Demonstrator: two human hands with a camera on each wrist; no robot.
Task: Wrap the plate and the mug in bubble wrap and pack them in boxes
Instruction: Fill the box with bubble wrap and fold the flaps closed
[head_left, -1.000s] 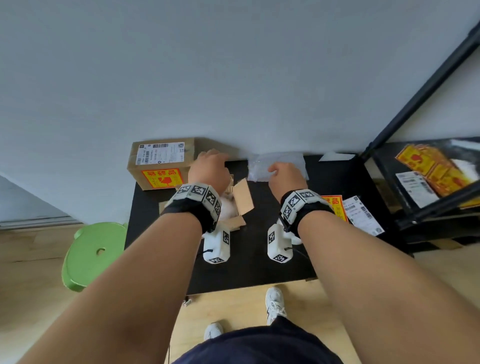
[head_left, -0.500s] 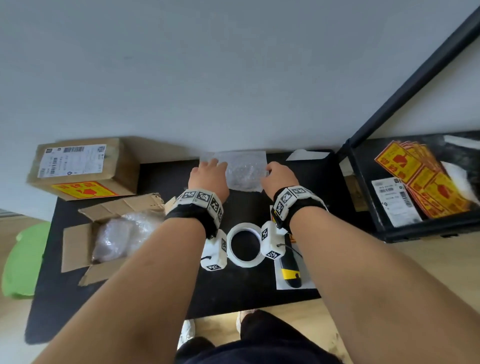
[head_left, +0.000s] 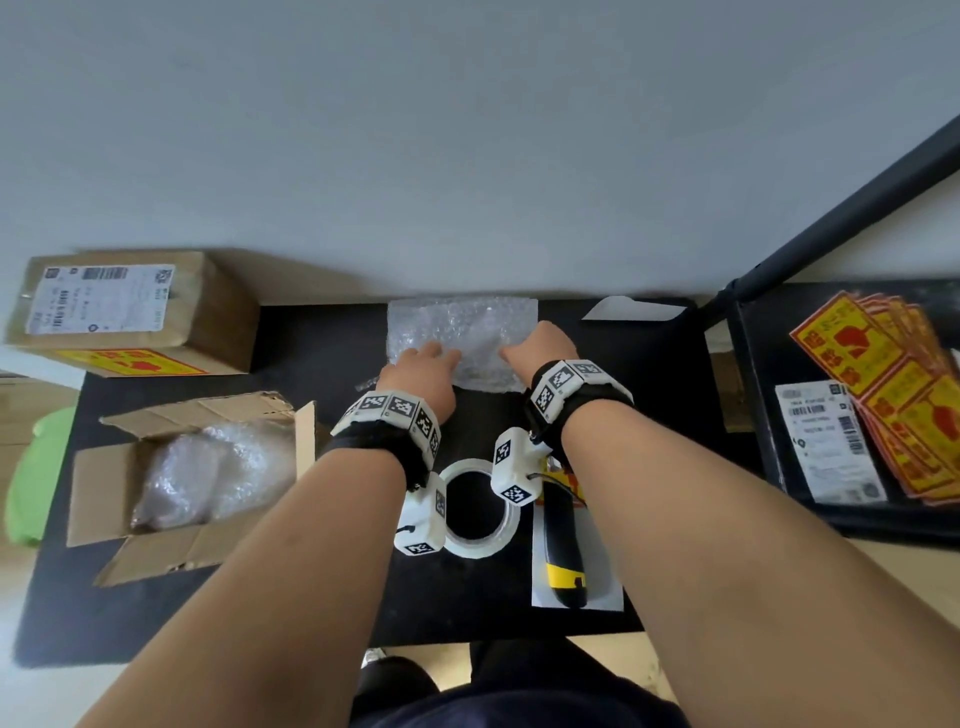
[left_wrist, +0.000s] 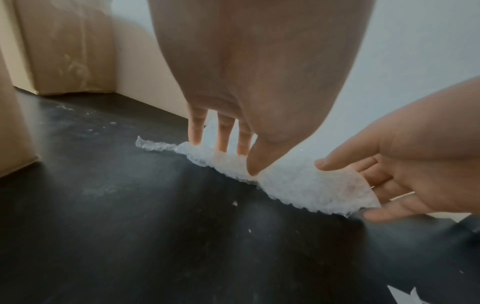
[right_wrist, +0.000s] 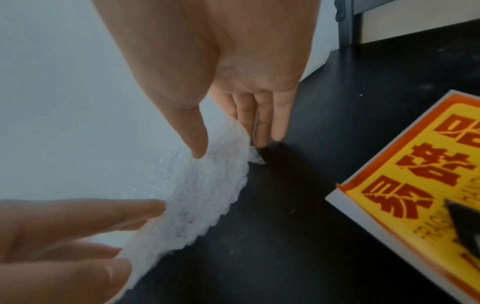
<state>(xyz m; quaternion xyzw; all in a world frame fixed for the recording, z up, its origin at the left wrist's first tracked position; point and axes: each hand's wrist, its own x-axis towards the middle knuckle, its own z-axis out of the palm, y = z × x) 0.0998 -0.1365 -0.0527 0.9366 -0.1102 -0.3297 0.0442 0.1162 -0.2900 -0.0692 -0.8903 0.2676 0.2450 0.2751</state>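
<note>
A clear bubble wrap sheet (head_left: 462, 332) lies on the black table (head_left: 311, 353) against the wall. My left hand (head_left: 431, 358) and right hand (head_left: 535, 345) are at its near edge, one at each corner. In the left wrist view my left hand (left_wrist: 233, 158) has its thumb in front of the bubble wrap (left_wrist: 298, 185) and its fingers behind. My right hand (right_wrist: 228, 144) pinches the bubble wrap (right_wrist: 202, 195) the same way, and the edge is lifted off the table. An open cardboard box (head_left: 156, 556) at the left holds a bubble-wrapped bundle (head_left: 208, 478); what is inside the bundle is hidden.
A sealed labelled box (head_left: 130, 312) stands at the back left. Under my wrists lie a tape roll (head_left: 478, 540) and a yellow-black utility knife (head_left: 563, 551) on a white sheet. A black shelf (head_left: 753, 415) at the right carries red-yellow stickers (head_left: 883, 395). A green stool (head_left: 36, 478) stands beside the table.
My hands have left the open box and moved right to the bubble wrap sheet. They now pinch its near edge and have lifted it. The head view has swung right.
</note>
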